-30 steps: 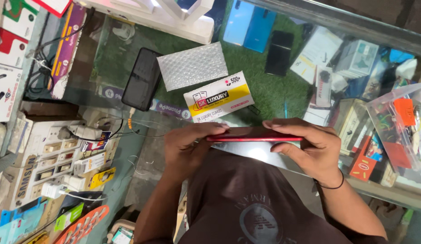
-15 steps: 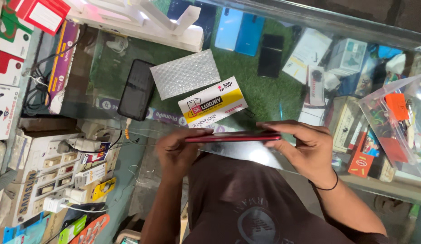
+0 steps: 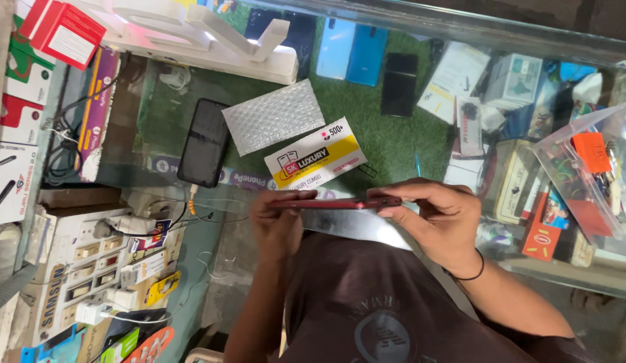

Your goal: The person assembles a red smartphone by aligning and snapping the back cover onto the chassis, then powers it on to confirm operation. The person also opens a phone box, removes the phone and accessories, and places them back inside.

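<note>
Head view: red phone (image 3: 336, 202) edge-on between 2 hands, left hand (image 3: 278, 222) and right hand (image 3: 437, 222) gripping its ends.

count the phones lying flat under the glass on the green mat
3: light blue phone, darker blue phone touching it, black phone to their right. More may be hidden under the white stand.

A slim red phone (image 3: 336, 202) is held edge-on and level, just above the glass counter.
</note>
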